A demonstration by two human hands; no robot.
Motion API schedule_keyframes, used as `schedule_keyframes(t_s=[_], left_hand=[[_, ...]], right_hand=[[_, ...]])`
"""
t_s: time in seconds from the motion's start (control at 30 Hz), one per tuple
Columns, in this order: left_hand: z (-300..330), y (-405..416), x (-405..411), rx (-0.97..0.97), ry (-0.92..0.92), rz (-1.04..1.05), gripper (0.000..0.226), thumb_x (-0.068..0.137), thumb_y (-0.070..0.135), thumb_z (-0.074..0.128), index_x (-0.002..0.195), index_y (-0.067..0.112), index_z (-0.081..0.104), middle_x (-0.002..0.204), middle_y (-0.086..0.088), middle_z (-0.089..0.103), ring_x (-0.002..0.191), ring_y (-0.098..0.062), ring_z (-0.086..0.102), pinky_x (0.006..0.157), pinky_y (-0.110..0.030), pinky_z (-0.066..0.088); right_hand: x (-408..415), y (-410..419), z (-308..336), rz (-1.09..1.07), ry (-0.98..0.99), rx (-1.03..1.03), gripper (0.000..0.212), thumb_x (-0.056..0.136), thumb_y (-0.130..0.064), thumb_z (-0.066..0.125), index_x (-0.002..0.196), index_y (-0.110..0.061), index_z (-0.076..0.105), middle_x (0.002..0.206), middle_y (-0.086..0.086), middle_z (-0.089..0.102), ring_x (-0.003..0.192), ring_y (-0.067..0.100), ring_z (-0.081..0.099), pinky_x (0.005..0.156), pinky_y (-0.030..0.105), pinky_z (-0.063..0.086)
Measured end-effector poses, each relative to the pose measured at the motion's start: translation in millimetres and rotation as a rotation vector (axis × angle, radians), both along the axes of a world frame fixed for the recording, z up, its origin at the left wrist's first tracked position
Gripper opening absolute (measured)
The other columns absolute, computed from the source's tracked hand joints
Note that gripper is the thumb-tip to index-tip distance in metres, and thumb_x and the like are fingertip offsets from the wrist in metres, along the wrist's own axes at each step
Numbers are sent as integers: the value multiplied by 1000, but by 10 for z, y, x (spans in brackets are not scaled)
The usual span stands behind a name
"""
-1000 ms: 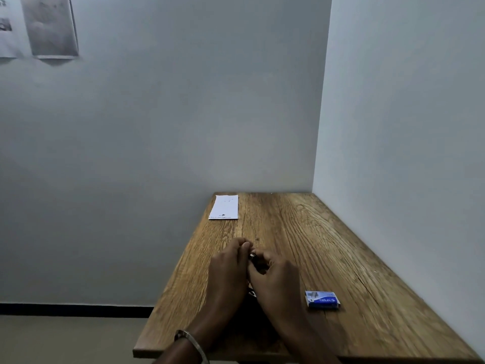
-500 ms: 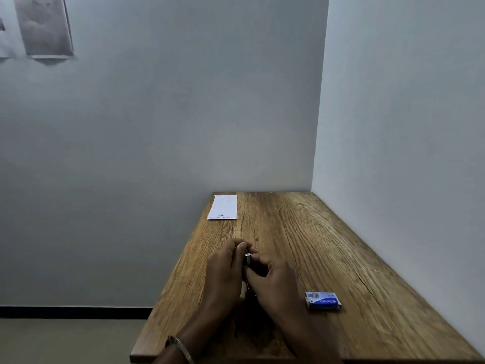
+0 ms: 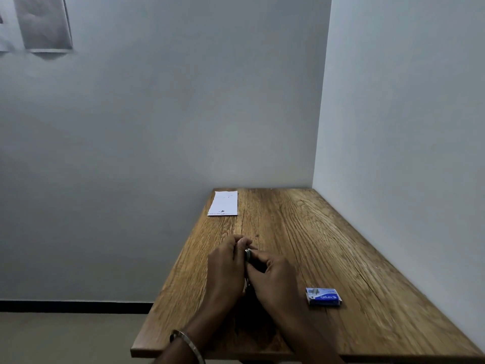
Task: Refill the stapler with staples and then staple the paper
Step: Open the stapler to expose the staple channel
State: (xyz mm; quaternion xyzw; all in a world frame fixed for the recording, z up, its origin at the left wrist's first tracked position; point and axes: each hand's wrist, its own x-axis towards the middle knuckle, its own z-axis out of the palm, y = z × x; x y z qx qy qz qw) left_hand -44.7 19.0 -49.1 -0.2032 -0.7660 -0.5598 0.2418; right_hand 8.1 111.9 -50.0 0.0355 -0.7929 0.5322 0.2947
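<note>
Both hands close around the stapler [image 3: 248, 254] over the table [image 3: 301, 232] near its front edge: left hand [image 3: 225, 269] grips one side, right hand [image 3: 274, 277] pinches the other. Mostly hidden. Staple box [image 3: 324, 297] lies right; paper [image 3: 223, 203] at far-left corner. Advise steadying the body while seating staples squarely.
</note>
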Motion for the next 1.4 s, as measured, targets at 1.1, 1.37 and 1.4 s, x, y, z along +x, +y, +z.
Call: schedule_keyframes(t_s=[1.1, 1.37, 1.4], left_hand=[[23, -20, 2, 6, -74, 34, 18, 99, 22, 54, 90, 22, 70, 76, 13, 68, 76, 11, 62, 61, -6, 47], [2, -38, -13, 34, -128, -6, 19, 100, 24, 53, 89, 25, 69, 80, 8, 72, 75, 3, 67, 63, -14, 54], [-5, -51, -24, 52, -162, -41, 19, 100, 24, 53, 91, 23, 70, 82, 6, 73, 76, -1, 69, 67, -22, 59]], right_hand=[[-33, -25, -31, 10, 40, 16, 30, 89, -16, 70, 91, -45, 71, 73, -41, 66, 81, -15, 67, 67, 5, 50], [-26, -17, -34, 14, 22, 8, 20, 89, -14, 70, 100, -30, 77, 71, -39, 67, 81, -15, 67, 66, 3, 49], [-23, -18, -41, 16, 18, 3, 21, 88, -13, 71, 102, -28, 77, 70, -38, 67, 81, -16, 66, 66, 2, 48]])
